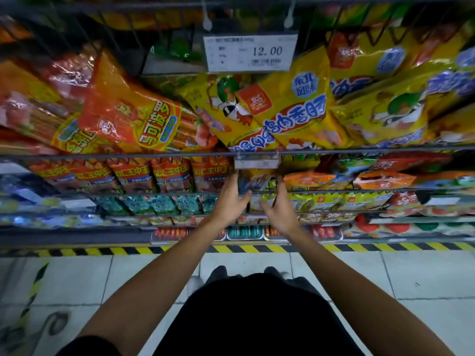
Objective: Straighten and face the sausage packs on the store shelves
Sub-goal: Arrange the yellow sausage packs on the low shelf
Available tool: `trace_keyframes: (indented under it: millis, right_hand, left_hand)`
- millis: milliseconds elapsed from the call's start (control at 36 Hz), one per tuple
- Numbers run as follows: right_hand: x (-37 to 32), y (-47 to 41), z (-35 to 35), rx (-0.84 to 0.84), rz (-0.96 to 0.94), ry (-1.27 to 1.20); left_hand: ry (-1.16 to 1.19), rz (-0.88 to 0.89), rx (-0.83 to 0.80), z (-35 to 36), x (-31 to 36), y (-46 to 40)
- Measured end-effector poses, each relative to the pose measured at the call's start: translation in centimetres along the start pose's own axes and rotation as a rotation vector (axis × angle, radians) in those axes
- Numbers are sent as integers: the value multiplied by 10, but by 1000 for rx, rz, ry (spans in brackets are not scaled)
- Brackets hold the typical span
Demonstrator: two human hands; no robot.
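Both hands reach into the second shelf at centre frame: the left hand (231, 199) and right hand (279, 205) face each other with fingers spread and loosely curved, bracketing a small blue-and-yellow plastic sausage pack (253, 185) just under the clear shelf-edge price holder (257, 163). Whether the fingertips actually touch the pack I cannot tell (it is blurred).

Such film packs likely handle light, soft and slippery; squeezing the two side edges should square it best.

Left of it stands a neat row of red-orange sausage packs (169, 174); above, big yellow chicken-sausage bags (290, 109) slump crookedly over the grey wire shelf rail (102, 155), which may hamper lifting.
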State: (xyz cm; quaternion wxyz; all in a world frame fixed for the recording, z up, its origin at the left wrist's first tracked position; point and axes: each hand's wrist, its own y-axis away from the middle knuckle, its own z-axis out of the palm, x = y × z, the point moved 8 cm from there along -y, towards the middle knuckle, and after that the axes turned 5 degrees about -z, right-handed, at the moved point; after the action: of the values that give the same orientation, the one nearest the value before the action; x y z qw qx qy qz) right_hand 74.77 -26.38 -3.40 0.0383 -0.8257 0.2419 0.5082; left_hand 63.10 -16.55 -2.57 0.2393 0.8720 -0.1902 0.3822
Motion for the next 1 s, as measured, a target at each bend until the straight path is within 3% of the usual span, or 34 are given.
trace_keyframes:
  millis: [278, 472, 722, 861, 1000]
  right_hand:
    - [-6, -26, -26, 64, -109, 6]
    - [5, -24, -31, 90, -114, -41]
    - [4, -38, -18, -73, -108, -34]
    - [4, -43, -22, -75, -129, -43]
    - [12, -50, -20, -141, -95, 23]
  left_hand:
    - [67, -31, 200, -2, 32, -11]
    - [73, -108, 84, -4, 12, -9]
    - [46, -7, 108, -18, 11, -12]
    - [111, 13, 142, -28, 4, -15]
    - [117, -22, 40, -16, 3, -16]
